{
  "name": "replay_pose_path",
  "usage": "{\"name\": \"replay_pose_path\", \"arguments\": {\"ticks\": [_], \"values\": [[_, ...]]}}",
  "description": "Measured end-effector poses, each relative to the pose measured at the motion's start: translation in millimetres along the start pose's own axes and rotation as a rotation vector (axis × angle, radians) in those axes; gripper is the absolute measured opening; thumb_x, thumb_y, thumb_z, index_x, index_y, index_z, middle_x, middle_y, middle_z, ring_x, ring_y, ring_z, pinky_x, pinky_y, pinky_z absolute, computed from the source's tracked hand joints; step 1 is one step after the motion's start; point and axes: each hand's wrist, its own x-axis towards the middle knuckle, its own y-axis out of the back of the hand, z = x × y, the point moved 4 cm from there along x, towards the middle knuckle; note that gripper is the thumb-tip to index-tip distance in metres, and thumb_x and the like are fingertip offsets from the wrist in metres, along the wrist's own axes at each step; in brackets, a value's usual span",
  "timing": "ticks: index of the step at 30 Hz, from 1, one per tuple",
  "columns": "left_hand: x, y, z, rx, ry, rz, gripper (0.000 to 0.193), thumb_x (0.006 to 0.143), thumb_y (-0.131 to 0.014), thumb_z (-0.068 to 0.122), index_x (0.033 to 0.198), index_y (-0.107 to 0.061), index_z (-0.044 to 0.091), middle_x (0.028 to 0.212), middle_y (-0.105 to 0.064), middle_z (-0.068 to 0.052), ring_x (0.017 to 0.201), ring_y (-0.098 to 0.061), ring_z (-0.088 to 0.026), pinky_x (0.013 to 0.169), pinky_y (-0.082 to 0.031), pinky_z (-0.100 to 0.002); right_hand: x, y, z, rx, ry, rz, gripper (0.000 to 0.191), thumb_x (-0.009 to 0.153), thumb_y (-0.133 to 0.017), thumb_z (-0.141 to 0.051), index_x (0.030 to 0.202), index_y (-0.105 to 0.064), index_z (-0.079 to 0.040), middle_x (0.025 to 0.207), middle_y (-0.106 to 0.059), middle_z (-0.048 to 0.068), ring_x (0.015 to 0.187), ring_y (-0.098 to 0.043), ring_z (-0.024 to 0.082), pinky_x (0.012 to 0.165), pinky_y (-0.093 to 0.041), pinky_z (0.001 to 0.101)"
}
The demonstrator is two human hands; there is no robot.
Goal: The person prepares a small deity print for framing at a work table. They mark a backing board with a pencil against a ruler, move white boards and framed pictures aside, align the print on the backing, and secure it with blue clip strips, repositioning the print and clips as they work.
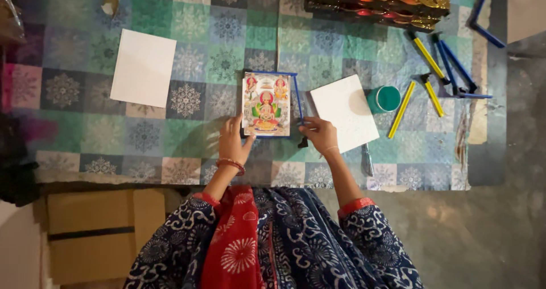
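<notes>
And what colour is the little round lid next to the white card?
The round lid is teal green, seen best in the head view, right of the white card.

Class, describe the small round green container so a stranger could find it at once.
Start at the patchwork cloth with snowflake patterns. Right of the person's right hand lies a white board; the green container touches its right edge. It is the only round thing, beside straight yellow sticks.
</notes>
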Motion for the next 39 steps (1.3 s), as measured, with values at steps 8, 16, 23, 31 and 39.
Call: {"name": "replay_pose_path", "arguments": {"ticks": [8,16,23,31,39], "values": [[0,-6,-8,0.031,0.014,-0.059,0.085,0.078,-0.084,0.028,0.150,-0.045,0.005,0.140,-0.053,-0.023,0.129,-0.049,-0.043,0.109,-0.041,-0.051,-1,13,21,0.272,0.036,0.141,0.045,0.088,-0.081,-0.016,0.128,-0.068,0.000,0.101,-0.078,0.013,0.086,-0.074,0.014,0.072,-0.063,0.0277],[-1,-20,-5,0.080,-0.018,-0.086,0.081,0.084,-0.081,0.035,0.151,-0.045,0.006,0.141,-0.053,-0.024,0.132,-0.049,-0.044,0.112,-0.039,-0.053,-72,178,94,0.073,0.179,0.899,0.035,0.096,-0.079,-0.007,0.128,-0.066,-0.002,0.101,-0.075,0.008,0.088,-0.070,0.012,0.073,-0.057,0.0264],[4,-56,12,0.217,0.041,0.018,0.079,0.087,-0.079,0.037,0.154,-0.046,0.011,0.146,-0.050,-0.026,0.135,-0.049,-0.045,0.110,-0.040,-0.055,-10,269,154,0.104,-0.068,0.801,0.032,0.089,-0.079,-0.010,0.119,-0.070,-0.005,0.098,-0.075,0.008,0.081,-0.072,0.013,0.060,-0.060,0.0320],[20,-89,37,0.260,0.023,0.101,0.074,0.094,-0.078,0.031,0.157,-0.046,0.008,0.151,-0.044,-0.023,0.137,-0.052,-0.042,0.108,-0.051,-0.048,121,395,177,-0.305,0.178,0.874,0.019,0.087,-0.078,-0.009,0.105,-0.078,-0.003,0.090,-0.077,0.015,0.080,-0.076,0.024,0.072,-0.058,0.0375],[36,-105,51,0.152,0.140,0.098,0.068,0.098,-0.074,0.027,0.157,-0.047,0.008,0.151,-0.041,-0.025,0.128,-0.058,-0.037,0.100,-0.057,-0.042,200,502,226,-0.633,-0.020,0.695,0.030,0.075,-0.081,-0.013,0.104,-0.080,-0.008,0.094,-0.076,0.017,0.084,-0.073,0.032,0.078,-0.057,0.0436]]}}
